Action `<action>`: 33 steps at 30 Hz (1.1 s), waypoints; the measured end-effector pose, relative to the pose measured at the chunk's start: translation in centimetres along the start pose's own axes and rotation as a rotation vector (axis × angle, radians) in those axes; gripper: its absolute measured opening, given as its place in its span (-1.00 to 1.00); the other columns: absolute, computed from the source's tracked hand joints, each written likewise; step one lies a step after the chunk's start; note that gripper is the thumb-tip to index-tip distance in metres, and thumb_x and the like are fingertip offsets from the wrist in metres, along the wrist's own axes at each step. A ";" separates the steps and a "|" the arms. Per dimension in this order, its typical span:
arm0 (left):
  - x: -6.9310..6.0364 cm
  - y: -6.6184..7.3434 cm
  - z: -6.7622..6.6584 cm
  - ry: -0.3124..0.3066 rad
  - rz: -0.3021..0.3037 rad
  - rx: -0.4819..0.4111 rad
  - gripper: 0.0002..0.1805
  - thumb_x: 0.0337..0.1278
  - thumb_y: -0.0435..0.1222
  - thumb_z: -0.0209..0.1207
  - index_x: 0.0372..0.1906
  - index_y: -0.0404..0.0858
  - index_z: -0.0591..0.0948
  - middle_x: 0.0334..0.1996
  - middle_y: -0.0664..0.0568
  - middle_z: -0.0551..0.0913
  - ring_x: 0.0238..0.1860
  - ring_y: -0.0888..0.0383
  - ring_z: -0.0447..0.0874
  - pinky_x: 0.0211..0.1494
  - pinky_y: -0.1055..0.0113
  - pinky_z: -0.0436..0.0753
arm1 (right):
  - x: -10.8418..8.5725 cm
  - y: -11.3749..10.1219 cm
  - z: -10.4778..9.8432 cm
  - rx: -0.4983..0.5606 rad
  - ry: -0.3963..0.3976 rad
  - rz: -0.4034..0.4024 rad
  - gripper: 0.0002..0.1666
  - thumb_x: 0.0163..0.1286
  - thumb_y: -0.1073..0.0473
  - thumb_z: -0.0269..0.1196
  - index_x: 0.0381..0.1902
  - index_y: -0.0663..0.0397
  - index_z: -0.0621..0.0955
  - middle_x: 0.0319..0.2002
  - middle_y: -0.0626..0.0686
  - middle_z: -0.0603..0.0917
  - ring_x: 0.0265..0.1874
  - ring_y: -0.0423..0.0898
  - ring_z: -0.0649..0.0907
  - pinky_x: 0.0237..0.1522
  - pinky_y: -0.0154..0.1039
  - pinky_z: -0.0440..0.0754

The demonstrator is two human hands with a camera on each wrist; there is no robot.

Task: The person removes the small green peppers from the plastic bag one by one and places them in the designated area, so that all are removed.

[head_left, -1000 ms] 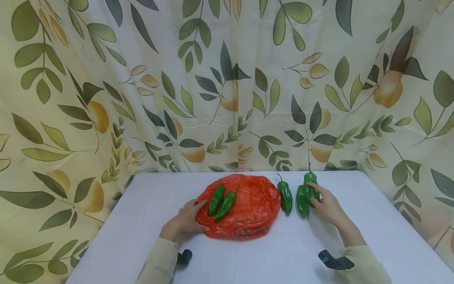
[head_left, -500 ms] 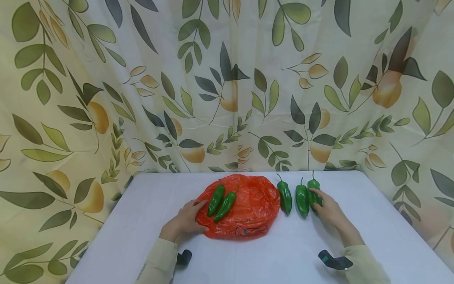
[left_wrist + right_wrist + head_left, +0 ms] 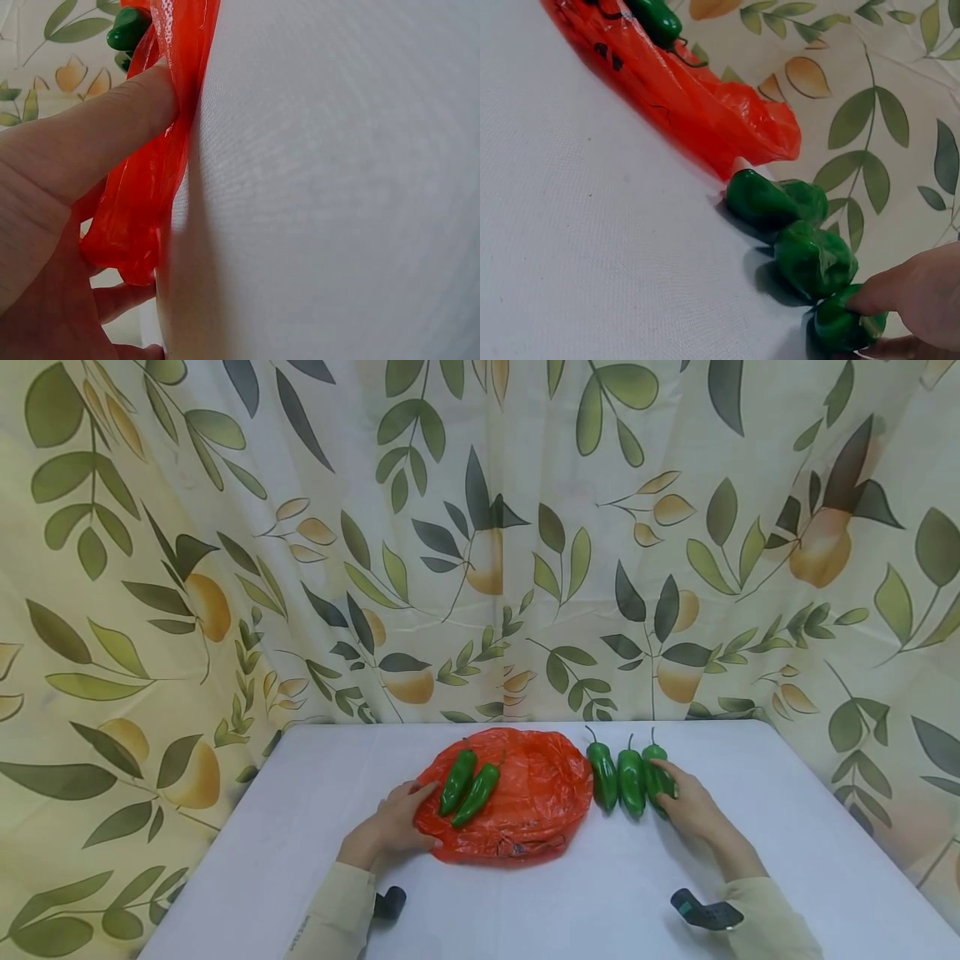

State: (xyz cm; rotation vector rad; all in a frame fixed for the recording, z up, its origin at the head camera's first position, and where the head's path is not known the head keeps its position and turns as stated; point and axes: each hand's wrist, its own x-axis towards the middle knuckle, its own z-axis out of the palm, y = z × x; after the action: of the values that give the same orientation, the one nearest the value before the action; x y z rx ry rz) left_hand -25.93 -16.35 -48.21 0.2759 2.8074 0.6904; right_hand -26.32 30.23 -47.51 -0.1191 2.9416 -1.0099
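The red plastic bag (image 3: 532,785) lies flat and crumpled, with two green peppers (image 3: 476,795) on its left part. My left hand (image 3: 399,820) rests at its left edge, fingers and thumb spread against the plastic; in the left wrist view the thumb (image 3: 112,127) touches the bag (image 3: 139,202). Right of the bag, three green peppers stand side by side: one (image 3: 602,775) at its edge, a middle one (image 3: 632,783) and a rightmost one (image 3: 657,779). My right hand (image 3: 696,810) pinches the rightmost pepper, also visible in the right wrist view (image 3: 836,324).
A white tabletop (image 3: 540,910) bears everything. Behind it and along both sides hangs a curtain (image 3: 480,610) printed with leaves and fruit. Each forearm wears a beige sleeve with a dark device (image 3: 708,912) at the wrist.
The two right-hand peppers have moved left, closer to the pepper beside the bag, and my right hand has shifted left with the rightmost one. My left hand and the bag have not moved.
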 end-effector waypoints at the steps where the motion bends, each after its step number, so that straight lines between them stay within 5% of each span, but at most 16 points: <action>1: 0.0 0.0 0.0 -0.001 -0.001 0.000 0.05 -0.11 -0.02 0.54 0.55 0.02 0.29 0.52 -0.12 0.26 0.49 -0.20 0.23 0.30 -0.33 0.52 | 0.0 0.0 0.0 0.002 -0.002 0.001 -0.26 0.40 0.37 0.06 0.50 0.36 0.16 0.40 0.67 0.14 0.39 0.64 0.15 0.37 0.52 0.16; 20: 0.1 -0.3 0.0 -0.007 -0.012 0.005 0.04 -0.10 0.00 0.53 0.55 0.03 0.28 0.53 -0.11 0.24 0.50 -0.20 0.21 0.33 -0.34 0.49 | -0.1 -0.8 0.3 0.016 -0.015 0.004 -0.25 0.42 0.32 0.10 0.51 0.36 0.13 0.42 0.65 0.12 0.39 0.64 0.17 0.36 0.53 0.19; 33: 0.0 -0.1 -0.1 -0.012 0.003 -0.009 0.04 -0.08 -0.02 0.52 0.55 0.01 0.28 0.52 -0.13 0.25 0.50 -0.20 0.21 0.35 -0.35 0.46 | -0.2 -0.9 -0.4 0.008 -0.028 0.049 -0.20 0.55 0.07 0.07 0.51 0.40 0.05 0.31 0.69 0.27 0.29 0.64 0.32 0.25 0.54 0.36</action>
State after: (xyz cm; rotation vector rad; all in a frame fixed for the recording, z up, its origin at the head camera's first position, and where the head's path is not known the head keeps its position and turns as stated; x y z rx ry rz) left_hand -26.00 -16.51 -48.20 0.2816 2.7924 0.7003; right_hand -26.04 29.79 -46.67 -0.0599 2.9005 -1.0047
